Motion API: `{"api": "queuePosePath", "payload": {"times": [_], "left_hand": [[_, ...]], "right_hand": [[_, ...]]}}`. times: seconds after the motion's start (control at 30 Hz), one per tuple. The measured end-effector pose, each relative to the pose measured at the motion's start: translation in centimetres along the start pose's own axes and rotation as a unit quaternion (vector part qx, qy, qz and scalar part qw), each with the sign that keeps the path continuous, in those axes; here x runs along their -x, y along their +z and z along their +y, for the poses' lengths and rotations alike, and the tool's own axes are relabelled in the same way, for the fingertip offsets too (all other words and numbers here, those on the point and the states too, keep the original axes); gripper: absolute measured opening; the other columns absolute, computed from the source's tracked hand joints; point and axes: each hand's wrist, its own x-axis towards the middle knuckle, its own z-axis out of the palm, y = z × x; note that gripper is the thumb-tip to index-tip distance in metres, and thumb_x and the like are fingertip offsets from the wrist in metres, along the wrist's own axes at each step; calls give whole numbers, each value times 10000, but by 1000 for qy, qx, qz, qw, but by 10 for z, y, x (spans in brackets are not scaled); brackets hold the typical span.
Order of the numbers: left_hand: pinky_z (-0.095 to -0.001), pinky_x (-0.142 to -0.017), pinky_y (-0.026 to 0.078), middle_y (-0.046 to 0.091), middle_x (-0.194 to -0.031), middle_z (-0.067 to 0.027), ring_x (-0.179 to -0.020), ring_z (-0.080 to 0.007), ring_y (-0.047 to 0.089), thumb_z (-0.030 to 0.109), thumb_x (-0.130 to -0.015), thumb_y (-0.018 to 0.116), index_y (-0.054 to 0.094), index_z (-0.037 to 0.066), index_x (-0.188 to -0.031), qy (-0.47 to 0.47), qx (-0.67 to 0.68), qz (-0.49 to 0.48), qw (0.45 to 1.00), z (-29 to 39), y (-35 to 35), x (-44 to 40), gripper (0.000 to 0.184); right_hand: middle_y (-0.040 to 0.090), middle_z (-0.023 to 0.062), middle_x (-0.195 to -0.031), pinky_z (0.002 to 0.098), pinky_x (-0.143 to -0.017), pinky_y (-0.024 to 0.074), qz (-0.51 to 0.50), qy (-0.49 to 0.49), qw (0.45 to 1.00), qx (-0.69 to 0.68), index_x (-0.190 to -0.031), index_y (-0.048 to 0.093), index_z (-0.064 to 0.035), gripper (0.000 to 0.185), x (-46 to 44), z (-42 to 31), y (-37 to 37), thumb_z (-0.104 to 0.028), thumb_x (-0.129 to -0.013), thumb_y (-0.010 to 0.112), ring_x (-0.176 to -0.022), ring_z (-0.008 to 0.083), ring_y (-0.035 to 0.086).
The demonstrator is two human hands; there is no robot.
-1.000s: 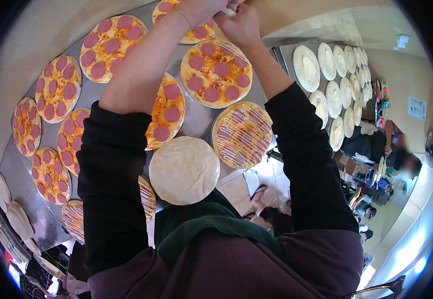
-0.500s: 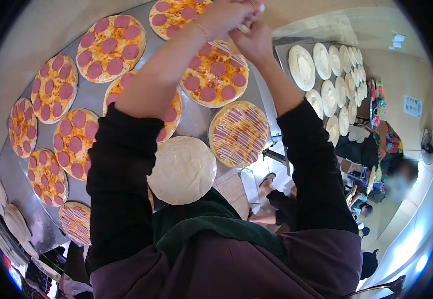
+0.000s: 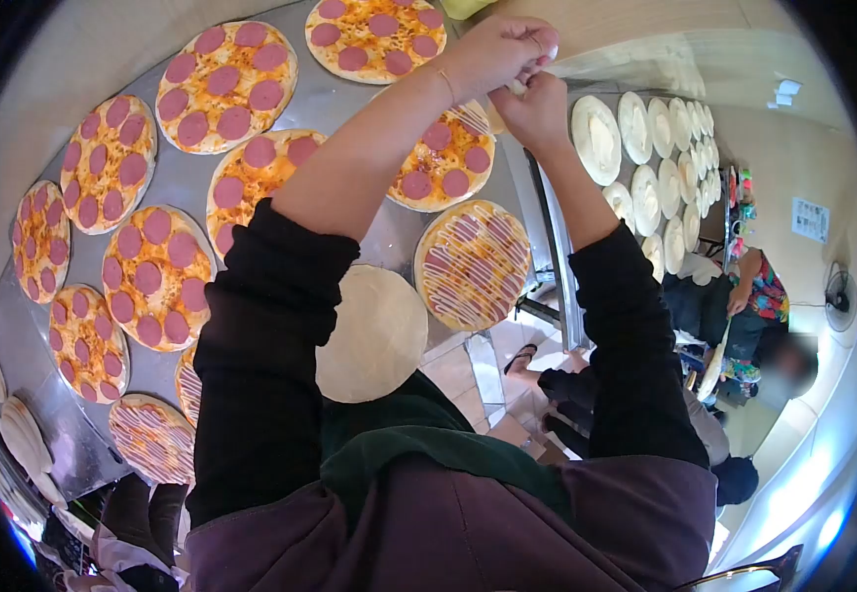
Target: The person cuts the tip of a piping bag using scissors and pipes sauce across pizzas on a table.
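Observation:
My left hand (image 3: pixel 507 59) and my right hand (image 3: pixel 535 107) are closed together at the top, both gripping what looks like a white sauce bag (image 3: pixel 517 87). Fingers hide most of it. They are over the far right rim of a pepperoni pizza (image 3: pixel 440 158), partly covered by my left forearm. White sauce lines run over that pizza's far right part. Nearer to me lies a pizza (image 3: pixel 473 264) striped all over with white sauce. Left of it sits a plain pale dough round (image 3: pixel 371 333), at the table edge by my apron.
Several sausage-topped pizzas, such as one (image 3: pixel 227 87) at the back, cover the metal table (image 3: pixel 83 444). Plain dough rounds (image 3: pixel 596 138) stand in rows on a surface to the right. Beyond, a co-worker in a patterned shirt (image 3: pixel 766 291) holds a long pale object.
Both hands have moved right and slightly towards me, still closed together. The view has shifted a little. At the right, the co-worker has changed posture.

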Motion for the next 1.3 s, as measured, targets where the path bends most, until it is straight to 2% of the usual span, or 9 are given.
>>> {"api": "queuePosePath", "payload": {"times": [0.3, 0.37, 0.5, 0.63, 0.77, 0.97, 1.03, 1.13, 1.3], "left_hand": [[-179, -493, 313, 365, -638, 48, -541, -51, 333, 244, -910, 425, 467, 102, -749, 6, -83, 71, 994, 69, -38, 25, 219], [-187, -495, 324, 374, -637, 46, -542, -52, 344, 232, -909, 429, 474, 102, -755, 41, -41, 36, 998, 78, -52, 28, 207], [-182, -465, 330, 373, -622, 41, -525, -53, 349, 215, -910, 414, 475, 104, -747, 0, -41, 69, 997, 63, -36, 27, 206], [-185, -524, 354, 431, -659, 35, -567, -49, 381, 206, -878, 492, 536, 50, -796, 22, 22, 3, 1000, 9, -10, 16, 181], [-195, -507, 355, 419, -650, 38, -557, -53, 378, 195, -871, 503, 531, 59, -773, 15, 23, -20, 999, 0, 8, 17, 170], [-179, -457, 333, 381, -622, 37, -527, -52, 361, 218, -907, 422, 477, 106, -748, -22, -43, 41, 998, 61, -29, 34, 202], [-185, -451, 350, 403, -614, 31, -520, -54, 382, 203, -900, 439, 496, 101, -766, 19, -2, 40, 999, 70, -47, 34, 178], [-185, -442, 352, 413, -614, 29, -516, -57, 390, 206, -897, 448, 503, 99, -778, 26, 20, 8, 999, 70, -53, 34, 169], [-187, -486, 347, 413, -638, 37, -541, -55, 381, 209, -885, 473, 515, 80, -777, -16, 1, 26, 1000, 18, -9, 28, 173]], "right_hand": [[589, 154, -592, 338, -530, 462, 13, 7, 998, -67, -713, 585, 40, 298, -39, -68, 35, -242, -647, 657, -572, 225, 608], [607, 185, -812, 352, -633, 464, -8, -20, 989, -144, -971, 520, 17, 356, -48, -95, 29, -175, -688, 617, -758, 295, 609], [594, 157, -608, 330, -533, 462, 19, -21, 997, -71, -708, 580, 43, 316, -33, -63, 36, -256, -647, 665, -578, 223, 611], [598, 157, -619, 319, -537, 462, -6, 22, 1000, 7, -707, 581, 42, 299, 3, -32, 0, -241, -658, 664, -588, 208, 615], [591, 184, -627, 366, -570, 476, -22, 58, 998, 11, -720, 597, 3, 305, 16, -20, -10, -285, -642, 658, -648, 332, 607], [609, 170, -657, 345, -588, 469, -9, -4, 1000, -5, -732, 595, 21, 317, -24, -75, 18, -287, -675, 641, -656, 282, 623], [592, 212, -761, 383, -642, 465, -26, 65, 994, -89, -875, 542, 23, 276, -37, -114, 9, -175, -692, 604, -754, 356, 593], [603, 185, -672, 392, -623, 488, 32, -15, 998, -51, -765, 622, -18, 366, -34, -83, 40, -355, -626, 653, -666, 337, 603], [607, 175, -668, 361, -602, 477, -25, 43, 999, 5, -743, 604, 9, 328, 8, -49, -2, -304, -655, 650, -670, 316, 613]]}}
